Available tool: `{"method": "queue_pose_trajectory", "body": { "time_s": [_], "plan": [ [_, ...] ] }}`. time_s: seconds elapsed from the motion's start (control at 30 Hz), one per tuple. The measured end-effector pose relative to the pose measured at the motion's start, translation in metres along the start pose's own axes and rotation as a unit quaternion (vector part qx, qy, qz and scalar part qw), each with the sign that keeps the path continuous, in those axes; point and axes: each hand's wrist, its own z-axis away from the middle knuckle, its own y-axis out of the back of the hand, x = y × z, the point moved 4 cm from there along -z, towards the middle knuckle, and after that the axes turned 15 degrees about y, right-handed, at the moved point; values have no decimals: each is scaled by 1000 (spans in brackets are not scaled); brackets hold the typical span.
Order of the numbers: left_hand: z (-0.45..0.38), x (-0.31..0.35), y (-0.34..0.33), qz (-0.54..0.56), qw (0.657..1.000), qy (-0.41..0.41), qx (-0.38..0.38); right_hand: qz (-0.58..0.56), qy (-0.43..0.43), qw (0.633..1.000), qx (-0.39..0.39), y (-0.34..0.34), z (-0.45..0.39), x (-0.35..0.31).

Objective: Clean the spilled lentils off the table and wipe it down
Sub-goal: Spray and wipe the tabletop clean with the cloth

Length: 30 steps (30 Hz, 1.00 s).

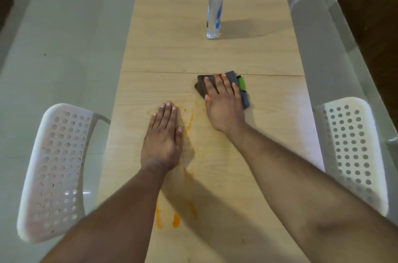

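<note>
Orange lentil smears (175,220) nearest, at 6 o'clock on the wooden table (269,133). Left hand (162,140) flat beside them, fingers straight, likely bracing. At 1 o'clock, right hand (224,103) pressing the grey cloth (245,99) open-palmed for wiping. Farther, at 12, clear bottle (215,8) upright.

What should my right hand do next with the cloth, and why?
Probably drag the grey cloth back toward you across the orange smears. Your right hand presses it flat beyond the mess, while streaks remain beside your left hand and nearer the table edge.
</note>
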Motion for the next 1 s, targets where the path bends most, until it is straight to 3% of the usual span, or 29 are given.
{"method": "queue_pose_trajectory", "body": {
  "time_s": [0.23, 0.33, 0.47, 0.63, 0.9, 1.0],
  "plan": [
    [1, 0, -2, 6, 1000, 8, -1, -4, 135, 990, -31, -1, 80, -34],
    [-1, 0, -3, 7, 1000, 12, -2, 5, 105, 994, -21, 0, 80, -1],
    [-2, 0, -3, 6, 1000, 15, -6, 0, 15, 1000, 11, 6, 7, 27],
    [-5, -4, -4, 7, 1000, 14, -2, -6, 42, 999, 0, -3, -35, -12],
    [-3, -1, 1, 5, 1000, 5, -10, -14, 188, 981, -51, -2, 137, -46],
    [-1, 0, 1, 5, 1000, 5, -14, 12, 157, 987, -34, -3, 144, -21]
  ]
}}
